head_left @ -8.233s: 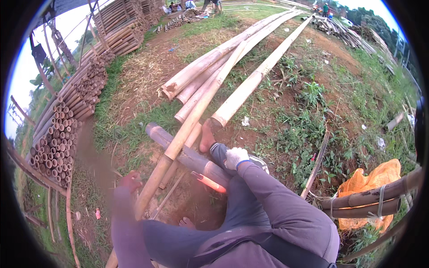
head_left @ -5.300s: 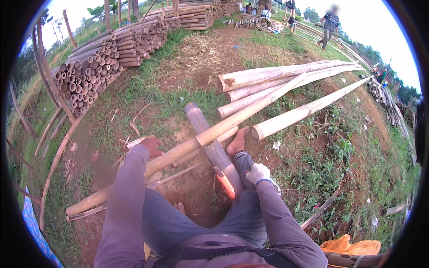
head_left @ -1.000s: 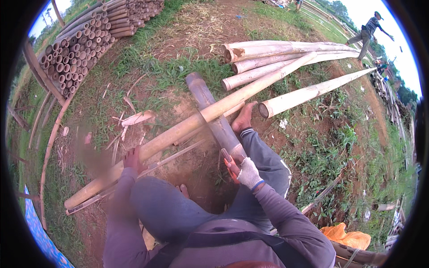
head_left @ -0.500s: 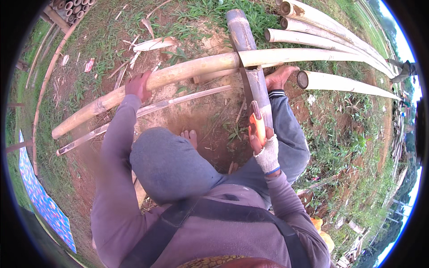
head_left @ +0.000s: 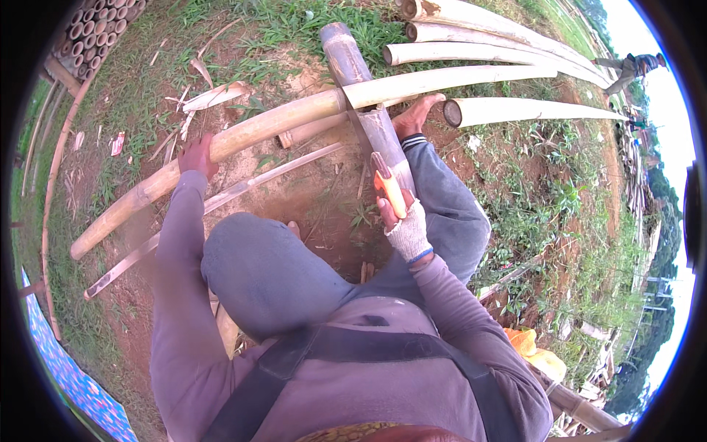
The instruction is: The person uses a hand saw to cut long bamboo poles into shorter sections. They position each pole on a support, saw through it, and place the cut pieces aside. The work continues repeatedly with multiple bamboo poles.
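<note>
A long pale bamboo pole [head_left: 276,125] lies slantwise in front of me, resting across a thicker grey bamboo log [head_left: 348,60]. My left hand [head_left: 197,157], bare, is closed around the pole left of the log. In my right hand [head_left: 406,228], which wears a white fingerless knit glove, is a handsaw [head_left: 389,190] held by its orange handle. Its dark blade reaches up to the pole and touches it where pole and log cross. How deep the teeth sit in the bamboo, I cannot tell. My bare foot [head_left: 418,116] is beside the log.
Several cut bamboo poles [head_left: 486,53] lie at the far right, one more [head_left: 530,110] nearer. A split bamboo strip [head_left: 243,184] and a short bamboo piece [head_left: 313,131] lie below the pole. Stacked bamboo [head_left: 92,37] stands far left. Another person [head_left: 630,70] is far right.
The view has turned, so the scene sits further left in the picture. The saw handle appears slightly closer to the pole. Both hands keep their hold.
</note>
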The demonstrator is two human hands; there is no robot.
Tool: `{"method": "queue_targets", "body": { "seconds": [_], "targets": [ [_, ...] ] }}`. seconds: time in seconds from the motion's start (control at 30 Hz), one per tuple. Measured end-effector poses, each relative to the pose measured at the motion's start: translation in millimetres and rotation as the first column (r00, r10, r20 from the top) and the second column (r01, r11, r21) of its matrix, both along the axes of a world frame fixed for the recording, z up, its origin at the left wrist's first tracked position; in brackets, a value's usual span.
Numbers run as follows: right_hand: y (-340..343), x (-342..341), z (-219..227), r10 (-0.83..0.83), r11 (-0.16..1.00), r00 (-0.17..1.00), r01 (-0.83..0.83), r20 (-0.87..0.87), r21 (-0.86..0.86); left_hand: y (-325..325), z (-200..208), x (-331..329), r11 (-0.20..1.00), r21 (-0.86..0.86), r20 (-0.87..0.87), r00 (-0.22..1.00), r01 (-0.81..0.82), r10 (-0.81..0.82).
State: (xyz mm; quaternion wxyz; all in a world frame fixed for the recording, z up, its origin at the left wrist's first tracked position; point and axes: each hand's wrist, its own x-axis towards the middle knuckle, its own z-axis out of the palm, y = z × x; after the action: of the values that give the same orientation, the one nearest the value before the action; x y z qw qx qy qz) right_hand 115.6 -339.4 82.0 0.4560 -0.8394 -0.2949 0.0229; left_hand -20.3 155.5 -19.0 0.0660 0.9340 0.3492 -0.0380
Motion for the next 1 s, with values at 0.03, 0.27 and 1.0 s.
{"method": "queue_targets", "body": {
  "seconds": [0.03, 0.27, 1.0],
  "targets": [
    [2.5, -2.5, 9.6, -0.001, 1.0, 1.0, 0.001, -0.028, -0.004, 1.3, -2.8, 0.1, 1.0, 0.005, 0.001, 1.0, -0.002, 0.002],
    [1.7, 5.0, 29.6, 0.042, 0.999, 0.985, -0.039, -0.169, 0.018, -0.4, -6.1, 3.8, 1.0, 0.019, 0.017, 1.0, -0.011, 0.01],
    [-14.1, 35.1, 64.5, -0.073, 0.983, 0.952, 0.12, -0.298, 0.14, -4.8, 96.9, -13.1, 0.987, -0.083, -0.026, 0.99, 0.138, -0.141]
  ]
}}
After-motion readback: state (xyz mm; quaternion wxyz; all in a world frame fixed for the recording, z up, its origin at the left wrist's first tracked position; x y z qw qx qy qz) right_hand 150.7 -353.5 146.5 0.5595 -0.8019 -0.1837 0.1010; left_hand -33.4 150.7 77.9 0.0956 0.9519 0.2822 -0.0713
